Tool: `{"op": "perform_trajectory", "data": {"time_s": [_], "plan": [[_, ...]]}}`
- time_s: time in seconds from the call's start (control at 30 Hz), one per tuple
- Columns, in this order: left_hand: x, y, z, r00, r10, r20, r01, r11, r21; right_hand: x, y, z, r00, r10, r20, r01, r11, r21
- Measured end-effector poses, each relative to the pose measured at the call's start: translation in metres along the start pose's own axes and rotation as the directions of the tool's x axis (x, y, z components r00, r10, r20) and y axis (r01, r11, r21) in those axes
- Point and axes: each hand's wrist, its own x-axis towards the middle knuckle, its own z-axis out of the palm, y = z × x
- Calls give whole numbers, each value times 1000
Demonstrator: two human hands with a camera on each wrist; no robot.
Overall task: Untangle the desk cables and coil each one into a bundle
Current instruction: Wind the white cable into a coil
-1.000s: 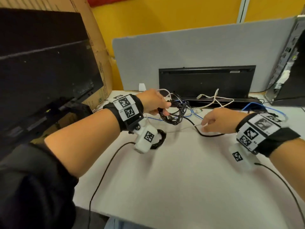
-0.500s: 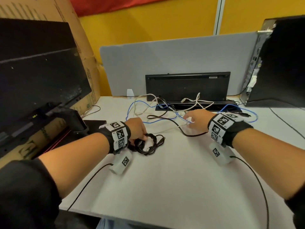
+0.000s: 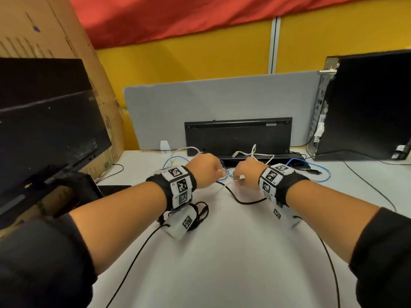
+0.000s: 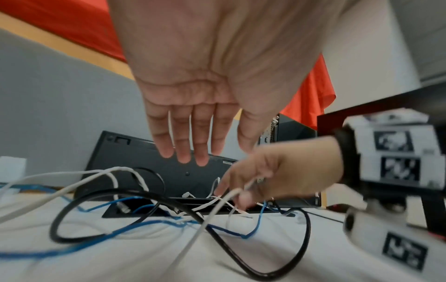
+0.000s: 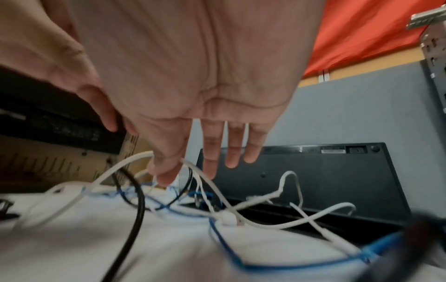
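A loose tangle of thin cables lies on the white counter (image 3: 222, 252) just in front of a black keyboard (image 3: 238, 136) propped on its edge against a grey felt divider (image 3: 222, 98). The white cable (image 4: 193, 238) is slim and pale, the blue cable (image 4: 135, 229) thinner still, and the black cable (image 4: 224, 248) thicker and glossy; all three cross over one another in open loops. The left hand (image 3: 205, 172) hovers over the tangle with straight, spread fingers, holding nothing. The right hand (image 3: 248, 173) reaches in from the other side and pinches the white cable between forefinger and thumb, the other fingers straight. Nearer the person, partly hidden under the left wrist, a coil (image 3: 201, 215) of black cable rests on the counter. A dark monitor (image 3: 49, 125) and a tall cardboard box (image 3: 44, 25) crowd the left edge; a black computer tower (image 3: 369, 105) stands at the right, with thin dark leads trailing from it across the counter. Behind are yellow panels and red cloth.
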Motion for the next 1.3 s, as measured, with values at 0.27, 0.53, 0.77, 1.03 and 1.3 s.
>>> {"op": "perform_trajectory", "data": {"time_s": [0.27,0.53,0.77,1.03,1.3], "plan": [[38,13,-12,995,32,-93,-70,895,-441,-17,45,-55,915,8,-403,160,910,383],[57,-19,-56,978,35,-206,-91,960,-267,-46,117,-84,799,305,-518,1,862,508],[62,-47,-82,951,-5,-308,-62,977,-205,-61,159,-80,709,454,-539,-177,855,487],[61,-67,-91,893,-139,-427,-26,933,-359,-66,184,-57,560,672,-484,-350,722,597],[65,-22,-98,919,-44,-393,-98,938,-333,-59,135,-76,818,492,-298,-253,773,581]]}}
